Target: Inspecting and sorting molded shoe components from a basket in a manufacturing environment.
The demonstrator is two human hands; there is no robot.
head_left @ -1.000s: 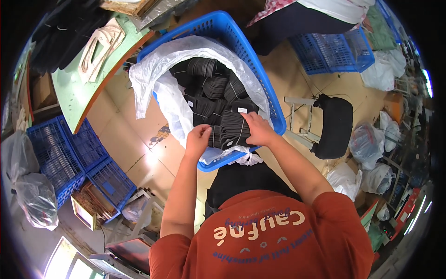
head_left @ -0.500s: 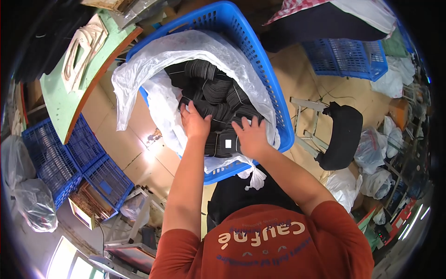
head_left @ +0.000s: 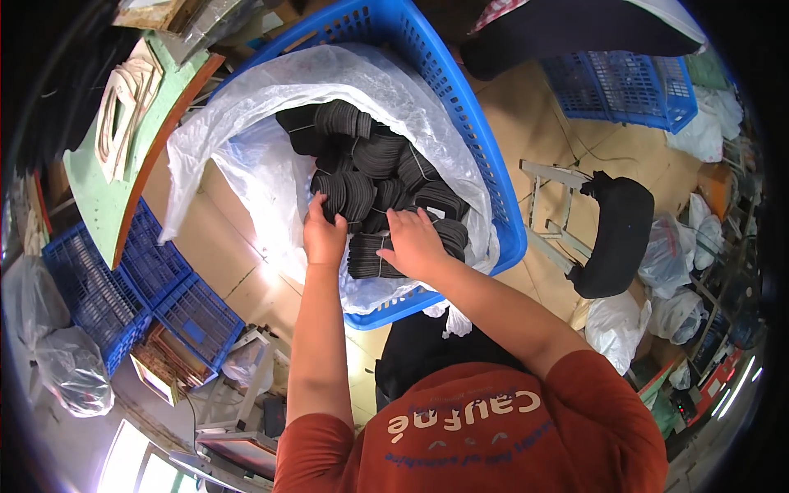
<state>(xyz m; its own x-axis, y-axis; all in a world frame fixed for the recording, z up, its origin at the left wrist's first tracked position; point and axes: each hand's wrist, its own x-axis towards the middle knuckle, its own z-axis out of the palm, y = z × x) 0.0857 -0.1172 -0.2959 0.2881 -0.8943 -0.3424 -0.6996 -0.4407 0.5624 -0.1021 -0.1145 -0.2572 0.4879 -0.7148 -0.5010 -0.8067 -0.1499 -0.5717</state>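
Black bundles (head_left: 380,156) were thin-layered, round-edged, pale-banded. My right hand (head_left: 417,244) lay spread atop one; my left hand's (head_left: 325,238) grip I couldn't tell.

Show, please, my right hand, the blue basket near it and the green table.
Right hand (head_left: 413,244), head view: hand's middle.
Blue basket (head_left: 463,100), head view: right wall.
Green table (head_left: 94,205), head view: bare top.

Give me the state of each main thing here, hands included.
Black bundles: heaped, several visibly banded
White plastic bag: open, spread wide
Blue basket: upright, lined by the bag
Left hand: at a bundle, grip unclear
Right hand: over a nearer bundle, grip unclear
Black-padded seat: unoccupied
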